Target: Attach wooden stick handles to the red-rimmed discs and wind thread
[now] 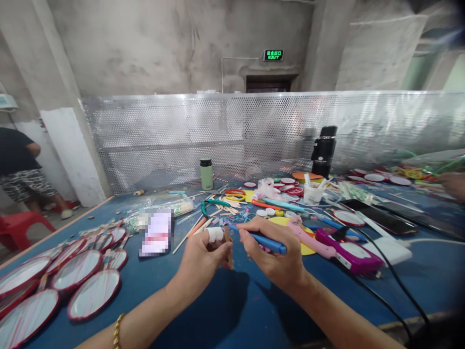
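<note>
Left hand (201, 254) pinches a small brown piece (227, 234); right hand (278, 252) grips a blue pen-like tool (271, 243), tip right beside that piece, contact unclear! Out right, a purple device (350, 252); far left, red-rimmed discs (94, 294) cluster.

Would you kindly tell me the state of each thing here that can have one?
Left hand: closed on a brown piece
Right hand: closed on a blue pen-like tool
Green bottle: upright, capped
Black flask: upright, capped
White cup: upright, holding items
Left phone: screen lit
Black phone: screen dark
Exit sign: lit
</note>
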`<state>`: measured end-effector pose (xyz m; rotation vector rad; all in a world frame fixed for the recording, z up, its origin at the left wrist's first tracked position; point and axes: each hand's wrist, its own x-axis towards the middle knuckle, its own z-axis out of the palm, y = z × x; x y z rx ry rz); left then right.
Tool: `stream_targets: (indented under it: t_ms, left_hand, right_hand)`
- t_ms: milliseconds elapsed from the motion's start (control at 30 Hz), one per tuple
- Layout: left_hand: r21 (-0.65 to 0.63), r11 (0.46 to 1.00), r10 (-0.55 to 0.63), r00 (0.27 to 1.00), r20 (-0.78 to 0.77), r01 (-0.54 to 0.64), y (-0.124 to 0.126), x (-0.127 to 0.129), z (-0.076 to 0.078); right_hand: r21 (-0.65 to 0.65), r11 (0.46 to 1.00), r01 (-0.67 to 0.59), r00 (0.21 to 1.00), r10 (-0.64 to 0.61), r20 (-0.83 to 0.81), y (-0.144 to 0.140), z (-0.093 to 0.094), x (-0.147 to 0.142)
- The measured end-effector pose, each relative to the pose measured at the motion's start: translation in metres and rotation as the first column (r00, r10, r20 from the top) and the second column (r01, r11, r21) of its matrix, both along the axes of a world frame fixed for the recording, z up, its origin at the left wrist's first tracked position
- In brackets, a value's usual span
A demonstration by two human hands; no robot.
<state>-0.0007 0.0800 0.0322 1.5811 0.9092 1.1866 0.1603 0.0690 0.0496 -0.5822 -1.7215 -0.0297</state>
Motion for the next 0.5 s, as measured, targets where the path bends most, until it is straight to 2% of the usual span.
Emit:
stream_targets:
  t_ms: [500]
  left_hand:
    - [0.0,1.0,-0.006,1.0,0.006,0.006,0.0,-0.0001,-0.0013]
  right_hand:
    - [0.01,1.0,-0.006,1.0,0.006,0.0,0.0025,-0.0026,-0.0003]
